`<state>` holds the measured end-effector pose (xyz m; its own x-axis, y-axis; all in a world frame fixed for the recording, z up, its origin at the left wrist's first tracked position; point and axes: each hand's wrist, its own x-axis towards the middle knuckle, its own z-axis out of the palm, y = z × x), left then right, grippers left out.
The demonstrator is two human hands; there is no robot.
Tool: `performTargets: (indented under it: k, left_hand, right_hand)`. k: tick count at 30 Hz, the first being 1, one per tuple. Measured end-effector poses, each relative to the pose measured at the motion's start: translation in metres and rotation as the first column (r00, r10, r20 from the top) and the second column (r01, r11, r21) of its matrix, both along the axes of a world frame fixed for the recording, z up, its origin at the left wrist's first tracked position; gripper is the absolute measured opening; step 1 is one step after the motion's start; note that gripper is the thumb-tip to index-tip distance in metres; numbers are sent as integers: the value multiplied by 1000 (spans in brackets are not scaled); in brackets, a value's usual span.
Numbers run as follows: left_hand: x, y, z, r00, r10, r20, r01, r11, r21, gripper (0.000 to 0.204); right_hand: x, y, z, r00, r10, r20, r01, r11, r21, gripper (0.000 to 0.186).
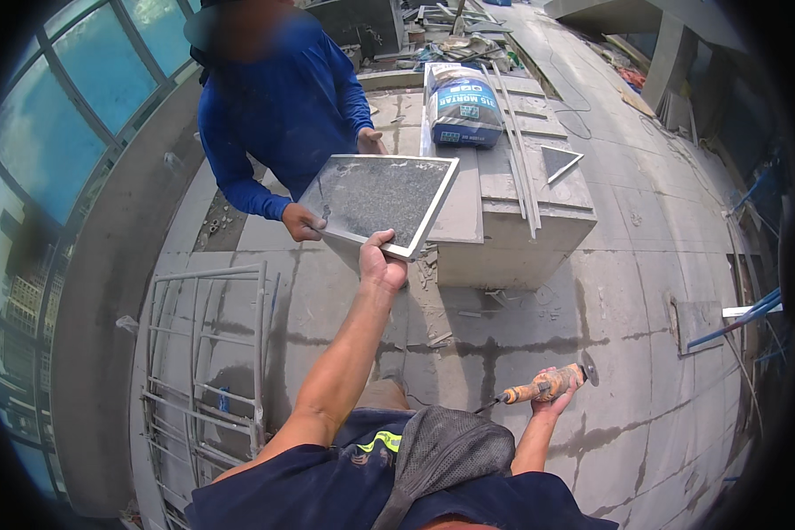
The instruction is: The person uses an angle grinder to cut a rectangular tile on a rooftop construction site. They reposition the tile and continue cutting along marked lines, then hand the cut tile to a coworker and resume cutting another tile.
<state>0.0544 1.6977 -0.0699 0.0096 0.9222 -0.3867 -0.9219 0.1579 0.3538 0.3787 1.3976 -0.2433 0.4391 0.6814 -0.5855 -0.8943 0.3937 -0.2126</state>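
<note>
My left hand (382, 265) reaches forward with its thumb on top of a grey stone tile (384, 199) that has pale edges, gripping its near corner. A co-worker in a blue long-sleeved shirt (269, 106) has one hand (303, 222) on the tile's left edge, and the other hand (371, 141) is by its far edge. Off to the right, my right hand (554, 397) is wrapped round an orange, dusty angle grinder (539, 387). Its dark disc (590, 368) points up and right, away from the tile. A cord runs from its rear end toward my body.
Beyond the tile, a raised block (512, 256) bears a mortar bag (465, 106), long pale strips (517, 150) and a triangular offcut (560, 162). Metal scaffold frames (205, 353) stand at the left. Broken pieces (437, 318) lie on the paving. Blue pipes (742, 316) stick out at right.
</note>
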Motion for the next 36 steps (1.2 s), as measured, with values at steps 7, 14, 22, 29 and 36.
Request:
performTargets:
  k: [7, 14, 22, 29, 36]
  left_hand:
    - [14, 21, -27, 904, -427, -17, 427, 901, 72, 43]
    - [-94, -61, -172, 674, -609, -419, 440, 786, -434, 36]
    - [-200, -147, -157, 645, -511, -568, 114, 800, -590, 35]
    - [-177, -113, -101, 386, -536, -751, 313, 841, -440, 42]
    - [-163, -52, -75, 238, -635, -735, 713, 628, -312, 50]
  right_hand:
    - [-70, 24, 8, 987, -153, 43, 155, 987, -41, 53]
    - [-98, 47, 23, 986, -138, -96, 126, 985, -121, 54]
    - [-75, 80, -21, 976, 156, -151, -163, 986, -33, 58]
    - [-100, 135, -3, 957, 284, -65, -283, 959, 29, 53]
    - [-167, 184, 2, 932, 361, 39, -361, 933, -10, 51]
